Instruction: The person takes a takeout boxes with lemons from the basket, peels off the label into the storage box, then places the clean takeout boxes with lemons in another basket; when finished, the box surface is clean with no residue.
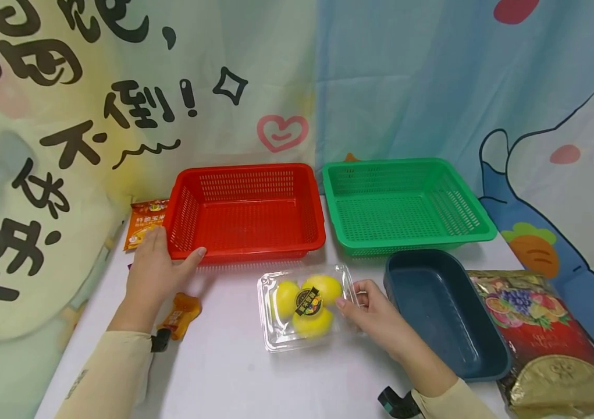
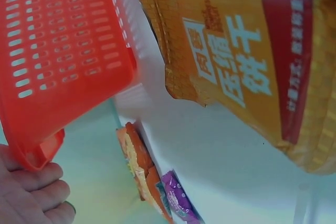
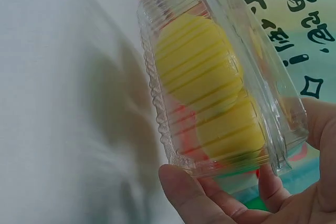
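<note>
Red basket (image 1: 249, 224) is at the back of my white table (image 1: 234, 372), green basket (image 1: 406, 215) just beside it. Dark blue tub (image 1: 443, 314) sits in front of the green one, clear box (image 1: 281, 338) in front of the red. My left hand (image 1: 157, 270) is spread, touching the red one's near-left corner; my right hand (image 1: 377, 314) has the box pinched by its right edge. Three yellow fruits (image 1: 312, 324) inside, orange-brown packet (image 1: 184, 317) near my left hand.

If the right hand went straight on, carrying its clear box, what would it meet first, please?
Probably the red basket, ahead of the right hand and clear box, though their height is unclear.
</note>
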The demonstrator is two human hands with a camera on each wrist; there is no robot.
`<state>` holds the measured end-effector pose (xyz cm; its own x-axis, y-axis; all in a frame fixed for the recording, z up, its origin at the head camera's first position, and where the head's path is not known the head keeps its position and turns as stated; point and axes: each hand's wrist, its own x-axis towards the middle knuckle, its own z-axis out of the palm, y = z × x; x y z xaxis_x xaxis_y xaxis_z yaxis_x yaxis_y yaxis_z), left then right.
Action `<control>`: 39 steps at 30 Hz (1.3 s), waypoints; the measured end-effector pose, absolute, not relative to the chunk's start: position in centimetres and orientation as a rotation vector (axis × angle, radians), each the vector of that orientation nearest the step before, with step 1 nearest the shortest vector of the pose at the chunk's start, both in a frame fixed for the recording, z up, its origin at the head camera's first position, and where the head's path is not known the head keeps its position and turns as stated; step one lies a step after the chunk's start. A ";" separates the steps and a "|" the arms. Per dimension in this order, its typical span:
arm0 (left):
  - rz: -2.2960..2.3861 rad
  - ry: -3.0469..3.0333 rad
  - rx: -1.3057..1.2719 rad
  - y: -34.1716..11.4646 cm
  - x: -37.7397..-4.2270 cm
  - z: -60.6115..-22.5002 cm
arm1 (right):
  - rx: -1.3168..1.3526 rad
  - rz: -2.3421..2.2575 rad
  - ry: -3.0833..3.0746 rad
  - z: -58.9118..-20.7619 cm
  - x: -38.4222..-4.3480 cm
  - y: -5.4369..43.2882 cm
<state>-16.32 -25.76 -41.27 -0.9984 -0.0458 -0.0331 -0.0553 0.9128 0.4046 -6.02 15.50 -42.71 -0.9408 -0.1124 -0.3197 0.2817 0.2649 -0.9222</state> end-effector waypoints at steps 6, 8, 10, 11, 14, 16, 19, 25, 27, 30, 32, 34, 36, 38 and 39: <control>0.654 3.036 -0.094 -25.7 -16.3 -41.3 | 0.230 -1.708 2.256 -43.7 -5.3 15.4; 0.656 3.033 -0.098 -25.6 -16.3 -41.3 | 0.251 -1.704 2.267 -44.0 -5.1 15.4; 0.655 3.033 -0.098 -25.6 -16.4 -41.3 | 0.270 -1.696 2.284 -44.3 -5.0 15.3; 0.655 3.031 -0.100 -25.6 -16.4 -41.3 | 0.279 -1.692 2.292 -44.4 -4.9 15.3; 0.657 3.033 -0.099 -25.7 -16.5 -41.3 | 0.294 -1.677 2.316 -44.5 -4.9 15.2; 0.659 3.035 -0.100 -25.7 -16.5 -41.4 | 0.296 -1.667 2.328 -44.6 -4.9 15.2; 0.660 3.037 -0.098 -25.8 -16.5 -41.4 | 0.295 -1.654 2.342 -44.7 -4.9 15.1; 0.662 3.032 -0.103 -25.7 -16.4 -41.3 | 0.298 -1.630 2.349 -44.9 -4.9 15.1; 0.667 3.032 -0.101 -25.7 -16.4 -41.3 | 0.296 -1.625 2.349 -45.1 -4.9 15.1; 0.672 3.031 -0.099 -25.7 -16.4 -41.3 | 0.295 -1.612 2.355 -45.2 -4.8 15.2; 0.674 3.027 -0.104 -25.6 -16.4 -41.2 | 0.300 -1.598 2.362 -45.3 -4.8 15.3; 0.675 3.024 -0.109 -25.6 -16.4 -41.2 | 0.303 -1.576 2.375 -45.4 -4.8 15.3; 0.672 3.022 -0.114 -25.6 -16.3 -41.1 | 0.303 -1.559 2.386 -45.5 -4.7 15.3; 0.672 3.021 -0.119 -25.5 -16.3 -41.1 | 0.311 -1.544 2.395 -45.7 -4.6 15.3; 0.672 3.020 -0.119 -25.5 -16.3 -41.2 | 0.312 -1.539 2.399 -45.7 -4.6 15.3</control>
